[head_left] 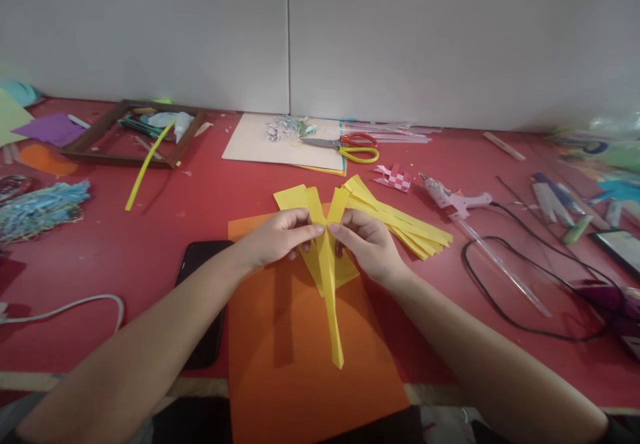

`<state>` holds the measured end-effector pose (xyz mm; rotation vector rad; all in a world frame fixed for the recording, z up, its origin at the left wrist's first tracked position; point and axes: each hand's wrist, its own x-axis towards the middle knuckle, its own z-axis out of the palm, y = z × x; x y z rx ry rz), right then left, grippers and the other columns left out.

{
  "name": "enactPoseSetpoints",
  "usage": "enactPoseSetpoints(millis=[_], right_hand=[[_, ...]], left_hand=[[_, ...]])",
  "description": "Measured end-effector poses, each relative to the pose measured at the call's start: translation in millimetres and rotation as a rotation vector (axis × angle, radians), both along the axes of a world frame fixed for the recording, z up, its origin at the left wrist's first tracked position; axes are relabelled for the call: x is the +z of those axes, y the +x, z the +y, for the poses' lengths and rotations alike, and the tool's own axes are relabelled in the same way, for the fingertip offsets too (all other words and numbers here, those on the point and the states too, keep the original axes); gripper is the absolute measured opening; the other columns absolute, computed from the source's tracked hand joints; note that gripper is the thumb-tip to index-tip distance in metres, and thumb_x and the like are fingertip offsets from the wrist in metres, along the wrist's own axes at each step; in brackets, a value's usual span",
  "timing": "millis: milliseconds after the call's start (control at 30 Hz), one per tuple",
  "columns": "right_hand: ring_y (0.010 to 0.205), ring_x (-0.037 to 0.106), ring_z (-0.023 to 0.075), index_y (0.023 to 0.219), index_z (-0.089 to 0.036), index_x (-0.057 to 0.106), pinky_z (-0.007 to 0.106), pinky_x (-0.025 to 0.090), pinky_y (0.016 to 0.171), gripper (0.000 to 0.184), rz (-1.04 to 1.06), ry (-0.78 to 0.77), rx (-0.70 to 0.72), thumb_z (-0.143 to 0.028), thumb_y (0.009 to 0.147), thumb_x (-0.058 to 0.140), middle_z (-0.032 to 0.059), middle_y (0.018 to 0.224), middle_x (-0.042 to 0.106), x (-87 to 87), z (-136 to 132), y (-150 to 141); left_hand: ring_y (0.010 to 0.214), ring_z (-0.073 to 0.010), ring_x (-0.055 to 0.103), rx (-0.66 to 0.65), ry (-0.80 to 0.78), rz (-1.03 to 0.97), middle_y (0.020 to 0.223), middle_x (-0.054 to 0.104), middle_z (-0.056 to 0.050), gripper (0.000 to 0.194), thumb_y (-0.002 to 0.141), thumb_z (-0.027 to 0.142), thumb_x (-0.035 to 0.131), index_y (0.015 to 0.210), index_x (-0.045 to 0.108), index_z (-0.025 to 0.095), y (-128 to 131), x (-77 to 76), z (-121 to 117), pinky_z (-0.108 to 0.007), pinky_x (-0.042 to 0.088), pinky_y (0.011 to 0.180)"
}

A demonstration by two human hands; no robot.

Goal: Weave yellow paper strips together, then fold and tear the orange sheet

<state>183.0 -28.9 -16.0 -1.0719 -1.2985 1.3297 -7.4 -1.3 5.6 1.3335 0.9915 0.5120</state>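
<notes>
Left hand (pixel 274 236): pinching yellow strip (pixel 329 284)
Right hand (pixel 373 243): pinching it alongside, fingertips partly hiding
Black phone (pixel 209 341): left forearm (pixel 150 337) partly covering it
Orange sheet (pixel 300 377): overhanging near edge of worktop (pixel 165 237)

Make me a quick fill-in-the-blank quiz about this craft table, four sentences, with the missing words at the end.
The left hand and right hand pinch a strip coloured ____.
The large sheet beneath the hands is ____.
The scissors have one yellow handle and one ____ handle.
The glue gun lies on the person's ____ side.

Missing words: yellow; orange; red; right.
</notes>
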Motion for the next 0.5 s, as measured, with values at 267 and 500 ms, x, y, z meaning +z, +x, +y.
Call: enactPoseSetpoints(millis=[267,500], right_hand=[[0.046,0.058,0.0099,0.068,-0.02,0.052,0.022,0.048,0.048,0.035,0.042,0.001,-0.021,-0.043,0.081,0.075,-0.0048,0.053,0.059,-1.6,1.0,0.0],[0.046,0.057,0.0108,0.069,-0.021,0.052,0.024,0.048,0.048,0.037,0.018,-0.009,-0.051,-0.048,0.08,0.075,-0.0041,0.054,0.06,-1.3,0.8,-0.5]], left_hand=[[0.061,-0.0092,0.051,0.037,-0.013,-0.007,0.071,0.052,0.002,0.026,0.085,0.042,0.064,0.079,0.055,0.018,2.5,3.3,-0.5,-0.02,0.039,0.048],[0.061,-0.0082,0.05,0.076,-0.027,-0.016,0.075,0.056,0.001,0.025,0.087,0.041,0.063,0.082,0.059,0.017,2.8,4.3,-2.2,-0.019,0.039,0.049]])
